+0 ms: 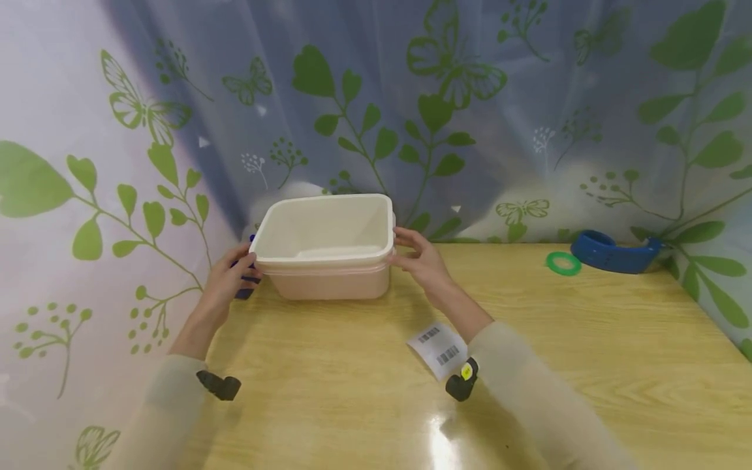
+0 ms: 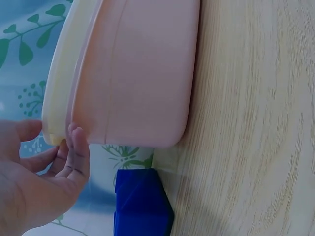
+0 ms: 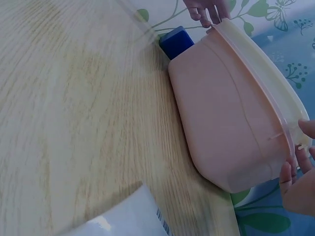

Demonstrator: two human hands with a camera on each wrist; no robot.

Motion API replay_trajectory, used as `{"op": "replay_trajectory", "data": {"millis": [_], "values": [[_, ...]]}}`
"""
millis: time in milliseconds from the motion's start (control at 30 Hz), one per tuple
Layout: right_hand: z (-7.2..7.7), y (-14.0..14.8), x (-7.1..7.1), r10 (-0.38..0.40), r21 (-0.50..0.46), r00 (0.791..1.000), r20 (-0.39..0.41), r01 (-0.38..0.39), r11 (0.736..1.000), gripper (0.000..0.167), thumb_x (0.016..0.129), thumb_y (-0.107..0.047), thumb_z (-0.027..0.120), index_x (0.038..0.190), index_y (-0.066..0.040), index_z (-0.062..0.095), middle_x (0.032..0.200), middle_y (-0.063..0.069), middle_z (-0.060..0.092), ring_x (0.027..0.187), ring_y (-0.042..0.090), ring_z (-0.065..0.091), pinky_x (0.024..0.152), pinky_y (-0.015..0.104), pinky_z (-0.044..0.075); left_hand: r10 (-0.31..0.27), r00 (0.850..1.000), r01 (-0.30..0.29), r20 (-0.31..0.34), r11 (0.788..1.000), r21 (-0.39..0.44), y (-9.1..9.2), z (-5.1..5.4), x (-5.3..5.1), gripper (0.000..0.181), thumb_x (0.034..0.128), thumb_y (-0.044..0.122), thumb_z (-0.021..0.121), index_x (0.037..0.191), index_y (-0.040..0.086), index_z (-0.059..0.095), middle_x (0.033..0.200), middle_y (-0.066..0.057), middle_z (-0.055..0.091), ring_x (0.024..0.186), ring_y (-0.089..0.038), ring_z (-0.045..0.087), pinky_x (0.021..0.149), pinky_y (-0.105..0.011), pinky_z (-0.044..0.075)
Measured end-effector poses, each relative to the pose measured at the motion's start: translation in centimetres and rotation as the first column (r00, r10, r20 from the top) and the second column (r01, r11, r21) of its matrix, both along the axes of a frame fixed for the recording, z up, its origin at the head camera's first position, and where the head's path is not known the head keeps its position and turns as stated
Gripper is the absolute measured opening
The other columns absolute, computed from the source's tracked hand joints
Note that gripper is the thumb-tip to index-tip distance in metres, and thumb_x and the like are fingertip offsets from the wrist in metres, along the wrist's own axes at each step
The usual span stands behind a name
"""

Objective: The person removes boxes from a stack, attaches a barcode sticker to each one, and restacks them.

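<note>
Pinching the rims at opposite ends, the left hand's (image 1: 220, 283) and right hand's (image 1: 425, 262) fingers held the cream basin (image 1: 329, 225), nested in the pink basin (image 1: 331, 286) on the table (image 1: 329, 372). Nesting judged done; release was not.

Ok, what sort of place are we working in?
Probably a curtained-off tabletop work area: a printed curtain behind, a wood-grain table, and stacked tubs on it.
</note>
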State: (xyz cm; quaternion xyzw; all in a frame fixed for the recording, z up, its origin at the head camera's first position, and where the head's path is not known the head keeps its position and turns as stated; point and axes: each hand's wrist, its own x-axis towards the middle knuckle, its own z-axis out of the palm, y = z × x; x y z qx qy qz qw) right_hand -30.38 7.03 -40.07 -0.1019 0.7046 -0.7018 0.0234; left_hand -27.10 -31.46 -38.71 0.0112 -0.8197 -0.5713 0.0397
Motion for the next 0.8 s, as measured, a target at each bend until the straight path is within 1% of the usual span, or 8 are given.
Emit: {"op": "replay_trajectory", "data": {"millis": [100,200,300,367,433,533,700,800], "values": [[0.1,-0.4,0.0,-0.056,0.023,0.998,-0.011,0.056,0.998,0.064,0.091,-0.01,0.078,0.151,-0.017,0.054,0.144,0.009,0.059,0.1,0.017,0.053,0.083,0.028,0.045,0.022,1.0,-0.022,0.012,1.0,0.019,0.3,0.3,-0.4,0.066,0.1101,0.038,0.05,0.163,0.006,0.028,0.118,-0.003,0.056,0.09,-0.007,0.064,0.073,-0.024,0.058],[0.1,-0.8,0.0,-0.089,0.03,0.996,-0.02,0.09,0.996,0.064,0.091,-0.007,0.078,0.15,-0.016,0.055,0.144,0.01,0.059,0.102,0.02,0.052,0.082,0.028,0.046,0.049,0.998,-0.051,0.035,0.997,0.061,0.4,0.6,-0.7,0.066,0.1092,0.034,0.052,0.163,0.004,0.028,0.113,0.004,0.055,0.081,-0.004,0.061,0.06,-0.018,0.05],[0.2,-1.2,0.1,-0.12,0.033,0.992,-0.025,0.121,0.992,0.064,0.09,-0.003,0.077,0.149,-0.014,0.055,0.143,0.011,0.059,0.105,0.023,0.052,0.081,0.028,0.046,0.071,0.996,-0.077,0.062,0.992,0.103,0.5,0.8,-0.8,0.064,0.108,0.028,0.055,0.161,0.003,0.031,0.101,0.008,0.054,0.063,-0.001,0.049,0.051,-0.016,0.037],[0.2,-1.5,0.2,-0.141,0.038,0.99,-0.028,0.142,0.989,0.064,0.089,-0.001,0.077,0.149,-0.013,0.056,0.142,0.011,0.06,0.107,0.023,0.053,0.082,0.027,0.047,0.077,0.994,-0.086,0.072,0.988,0.126,0.5,1.0,-0.8,0.063,0.1072,0.025,0.056,0.161,0.002,0.032,0.094,0.01,0.052,0.058,-0.001,0.041,0.049,-0.016,0.031],[0.3,-1.7,0.3,-0.155,0.036,0.987,-0.033,0.156,0.987,0.065,0.088,0.002,0.077,0.149,-0.012,0.056,0.142,0.012,0.061,0.11,0.025,0.056,0.082,0.027,0.049,0.083,0.994,-0.094,0.075,0.984,0.151,0.5,1.0,-0.8,0.062,0.1064,0.021,0.056,0.16,0.0,0.034,0.09,0.011,0.053,0.057,0.0,0.039,0.048,-0.015,0.031],[0.3,-1.9,0.4,-0.17,0.025,0.985,-0.041,0.171,0.985,0.065,0.087,0.004,0.076,0.148,-0.01,0.057,0.14,0.013,0.062,0.115,0.029,0.058,0.086,0.028,0.05,0.081,0.994,-0.095,0.073,0.973,0.209,0.6,1.0,-0.9,0.06,0.1054,0.017,0.057,0.158,-0.002,0.035,0.091,0.012,0.056,0.066,-0.001,0.047,0.05,-0.014,0.035],[0.1,-1.7,0.4,-0.173,0.031,0.984,-0.038,0.175,0.984,0.062,0.088,0.001,0.076,0.147,-0.01,0.058,0.134,0.013,0.064,0.123,0.029,0.056,0.098,0.037,0.05,0.076,0.995,-0.092,0.062,0.945,0.313,0.8,0.8,-1.1,0.06,0.1053,0.012,0.057,0.158,-0.003,0.034,0.095,0.01,0.058,0.077,-0.004,0.052,0.051,-0.014,0.037],[0.1,-1.5,0.5,-0.166,0.044,0.985,-0.046,0.168,0.985,0.06,0.09,-0.002,0.076,0.146,-0.011,0.059,0.131,0.013,0.066,0.124,0.028,0.056,0.104,0.042,0.048,0.071,0.996,-0.086,0.056,0.934,0.345,0.9,0.9,-1.2,0.062,0.1062,0.014,0.057,0.16,-0.003,0.031,0.092,0.009,0.059,0.081,-0.005,0.052,0.053,-0.014,0.039]]}}
